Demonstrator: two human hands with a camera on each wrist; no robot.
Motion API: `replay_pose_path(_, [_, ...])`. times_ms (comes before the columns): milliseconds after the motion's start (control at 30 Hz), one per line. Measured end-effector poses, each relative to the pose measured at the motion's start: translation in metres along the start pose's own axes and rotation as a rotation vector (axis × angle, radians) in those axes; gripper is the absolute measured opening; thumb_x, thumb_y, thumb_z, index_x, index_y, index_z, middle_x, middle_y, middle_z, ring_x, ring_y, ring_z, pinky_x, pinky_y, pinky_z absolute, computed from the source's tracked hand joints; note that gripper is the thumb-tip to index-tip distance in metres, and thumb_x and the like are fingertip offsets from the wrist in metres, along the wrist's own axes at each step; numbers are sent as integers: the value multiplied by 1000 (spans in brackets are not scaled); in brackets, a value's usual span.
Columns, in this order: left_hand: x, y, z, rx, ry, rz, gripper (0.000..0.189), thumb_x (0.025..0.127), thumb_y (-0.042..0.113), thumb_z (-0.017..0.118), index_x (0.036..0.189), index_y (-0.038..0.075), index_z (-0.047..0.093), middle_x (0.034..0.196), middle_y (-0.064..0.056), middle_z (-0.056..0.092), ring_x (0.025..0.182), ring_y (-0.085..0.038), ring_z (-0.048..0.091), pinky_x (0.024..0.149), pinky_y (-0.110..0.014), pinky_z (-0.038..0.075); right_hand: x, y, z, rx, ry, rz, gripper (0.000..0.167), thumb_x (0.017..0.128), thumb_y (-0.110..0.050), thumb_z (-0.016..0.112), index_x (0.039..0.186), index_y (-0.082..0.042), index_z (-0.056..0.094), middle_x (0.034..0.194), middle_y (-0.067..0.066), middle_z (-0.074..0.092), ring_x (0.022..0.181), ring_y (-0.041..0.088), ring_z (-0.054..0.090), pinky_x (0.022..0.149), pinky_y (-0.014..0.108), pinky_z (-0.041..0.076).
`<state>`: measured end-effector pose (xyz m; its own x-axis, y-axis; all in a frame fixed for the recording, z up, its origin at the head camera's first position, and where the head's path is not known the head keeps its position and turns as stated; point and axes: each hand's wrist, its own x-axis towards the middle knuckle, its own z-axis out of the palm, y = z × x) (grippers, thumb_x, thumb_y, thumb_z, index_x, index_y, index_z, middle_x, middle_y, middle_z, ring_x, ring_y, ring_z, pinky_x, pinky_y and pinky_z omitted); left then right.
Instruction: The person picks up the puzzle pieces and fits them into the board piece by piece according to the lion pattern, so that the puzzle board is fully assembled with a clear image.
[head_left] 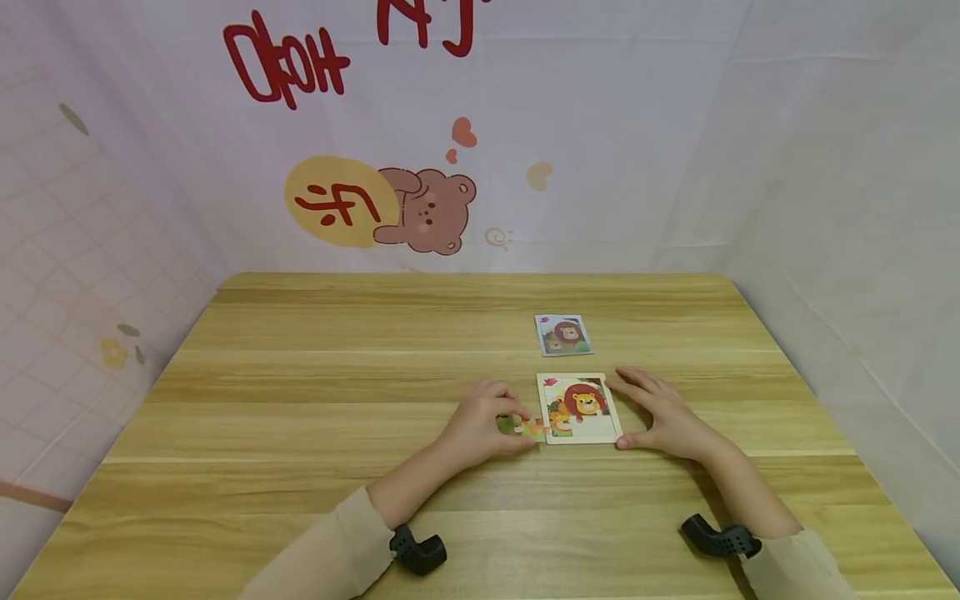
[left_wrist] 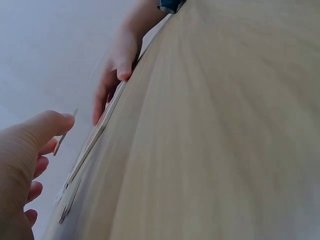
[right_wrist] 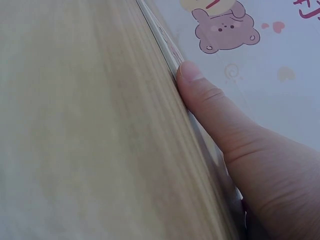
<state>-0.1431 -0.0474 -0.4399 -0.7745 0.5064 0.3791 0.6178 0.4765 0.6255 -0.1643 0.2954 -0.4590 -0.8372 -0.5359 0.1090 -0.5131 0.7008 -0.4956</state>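
Observation:
A pale wooden puzzle board (head_left: pixel 597 428) with a lion picture lies flat on the table; its lower right part shows bare wood. My left hand (head_left: pixel 480 423) is at the board's left side, pinching a thin puzzle piece (left_wrist: pixel 62 136) between thumb and fingers, clear of the tabletop. Orange and green show on the piece in the head view. Beneath the left hand lies a green loose piece (head_left: pixel 506 425), partly hidden by the fingers. My right hand (head_left: pixel 670 419) holds the board's right side, thumb (right_wrist: pixel 202 90) at the near corner and fingers at the far corner.
Behind the board lies a small picture card (head_left: pixel 565 335) with the same lion scene. The wood-grain table (head_left: pixel 337 358) meets a white printed cloth (head_left: pixel 600 125) at the back and cloth at both sides. Black wrist cameras (head_left: pixel 417 550) sit on both forearms.

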Motion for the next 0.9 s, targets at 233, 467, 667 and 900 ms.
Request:
replay_pose_path(233, [14,10,17,57,5,29,30,66,36,88,87,18,77,89,7,57,89,-11,47,87,-37,37,0,0,0,3,-3,1,93,68,-51,81,145,-15,43,152,16,26,137,45,16,99,68,14])
replay_pose_path(467, [25,18,30,131,-2,8,31,67,41,86,89,21,77,87,11,56,90,-9,48,88,-36,37,0,1,0,2,-2,2,92,69,-51,80,145,-16,43,152,15,26,136,44,17,98,68,15])
replay_pose_path(667, [34,25,39,202,-23,-3,31,67,45,85,88,23,78,85,12,56,84,-7,46,84,-33,37,0,1,0,4,-3,-1,91,70,-51,80,146,-17,43,152,15,26,136,44,18,98,68,15])
replay_pose_path(900, [42,27,48,245,-60,-35,30,70,47,83,90,26,78,87,14,55,82,-5,43,82,-30,36,0,0,-1,9,0,-6,92,69,-50,81,146,-16,43,152,15,27,136,44,18,98,68,15])
